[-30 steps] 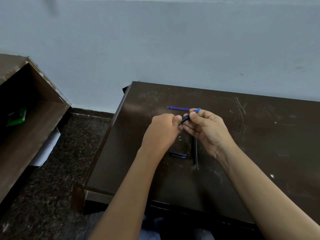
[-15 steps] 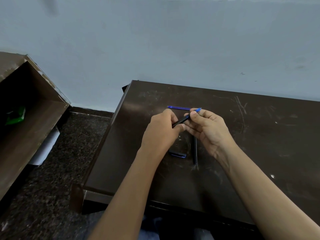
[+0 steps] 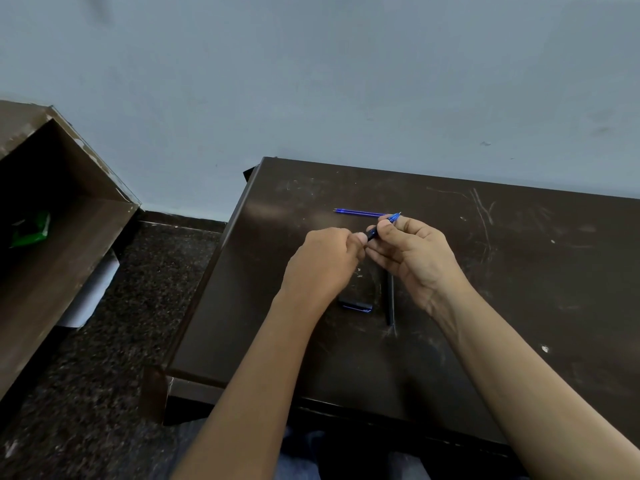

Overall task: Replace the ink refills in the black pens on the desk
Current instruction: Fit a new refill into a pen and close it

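Head view: both hands meet above the middle of the dark table (image 3: 519,271). The left hand (image 3: 322,261) is curled, its thumb and forefinger pinching the left end of a black pen (image 3: 372,233). The right hand (image 3: 415,258) pinches the same pen further along, close to its blue tip (image 3: 394,218), with the other fingers (image 3: 381,252) loosely spread beneath. The pen is held clear of the table, slanting up to the right, and only a short stretch of barrel shows between the two grips.

This looks like the step of unscrewing or seating the tip section. It would go best with the left hand holding the barrel steady and the right hand turning the tip about the pen's own axis. Both grips should stay close to the joint, so that no small part drops.

A loose blue refill (image 3: 360,213) lies flat on the table just beyond the hands, its right end hidden behind the right hand's fingertips. A second black pen (image 3: 390,299) lies on the table beneath the right hand, beside a flat dark object (image 3: 356,299) I cannot identify.
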The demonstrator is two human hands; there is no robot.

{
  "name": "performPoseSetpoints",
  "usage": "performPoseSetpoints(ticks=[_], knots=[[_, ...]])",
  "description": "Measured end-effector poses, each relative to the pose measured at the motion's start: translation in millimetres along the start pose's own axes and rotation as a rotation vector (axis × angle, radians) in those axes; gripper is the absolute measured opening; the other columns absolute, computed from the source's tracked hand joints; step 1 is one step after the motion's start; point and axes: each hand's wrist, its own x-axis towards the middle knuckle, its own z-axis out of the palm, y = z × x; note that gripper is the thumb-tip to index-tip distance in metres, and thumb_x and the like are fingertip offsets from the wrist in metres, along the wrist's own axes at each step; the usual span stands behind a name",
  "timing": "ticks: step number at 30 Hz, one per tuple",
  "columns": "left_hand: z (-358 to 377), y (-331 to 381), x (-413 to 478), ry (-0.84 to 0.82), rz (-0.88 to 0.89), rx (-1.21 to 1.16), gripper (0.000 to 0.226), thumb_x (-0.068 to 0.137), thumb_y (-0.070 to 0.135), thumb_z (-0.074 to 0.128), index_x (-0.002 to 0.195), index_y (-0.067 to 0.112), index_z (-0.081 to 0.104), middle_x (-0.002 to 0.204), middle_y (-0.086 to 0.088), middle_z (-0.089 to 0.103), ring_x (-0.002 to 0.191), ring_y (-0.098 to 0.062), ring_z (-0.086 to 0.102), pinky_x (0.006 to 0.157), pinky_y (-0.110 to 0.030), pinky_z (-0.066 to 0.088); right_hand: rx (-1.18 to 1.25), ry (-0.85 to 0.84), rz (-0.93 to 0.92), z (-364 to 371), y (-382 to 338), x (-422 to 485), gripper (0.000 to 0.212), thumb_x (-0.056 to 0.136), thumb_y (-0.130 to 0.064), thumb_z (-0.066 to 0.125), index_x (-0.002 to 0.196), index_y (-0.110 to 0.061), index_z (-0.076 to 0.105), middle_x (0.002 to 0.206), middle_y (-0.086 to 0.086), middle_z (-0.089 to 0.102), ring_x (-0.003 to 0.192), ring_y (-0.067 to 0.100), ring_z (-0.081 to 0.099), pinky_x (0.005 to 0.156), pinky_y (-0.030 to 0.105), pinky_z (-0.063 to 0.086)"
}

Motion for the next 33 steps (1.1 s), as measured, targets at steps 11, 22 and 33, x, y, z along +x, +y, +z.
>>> performPoseSetpoints(ticks=[11, 22, 33], knots=[[-1.9, 4.0, -1.5, -0.041, 0.060, -0.033, 0.021, 0.099, 0.022, 0.039, 0.092, 0.018, 0.059, 0.090, -0.001, 0.067, 0.076, -0.007, 0.059, 0.064, -0.014, 0.041, -0.052, -0.019, 0.023, -1.0, 1.3, 0.8, 0.020, 0.088, -0.025, 0.065, 0.074, -0.010, 0.060, 0.062, 0.000, 0.068, 0.059, 0.008, 0.067, 0.067, 0.021, 0.057], [-9.1, 15.0, 2.6, -0.119, -0.071, -0.162, 0.026, 0.099, 0.009, 0.040, 0.105, 0.004, 0.065, 0.099, -0.011, 0.067, 0.082, -0.013, 0.057, 0.089, -0.027, 0.048, 0.104, -0.130, 0.058, -5.5, -2.1, 4.9, 0.011, 0.091, -0.008, 0.056, 0.090, -0.013, 0.066, 0.087, -0.001, 0.070, 0.079, 0.010, 0.064, 0.080, 0.023, 0.053], [-6.1, 11.1, -0.5, -0.069, 0.019, -0.137, 0.030, 0.102, 0.025, 0.035, 0.090, 0.015, 0.060, 0.086, 0.000, 0.064, 0.063, -0.003, 0.049, 0.060, -0.013, 0.036, 0.277, -0.236, 0.051, -7.0, -7.6, 2.4, 0.022, 0.093, 0.001, 0.047, 0.100, -0.010, 0.065, 0.091, 0.002, 0.075, 0.087, 0.013, 0.071, 0.074, 0.024, 0.058]])
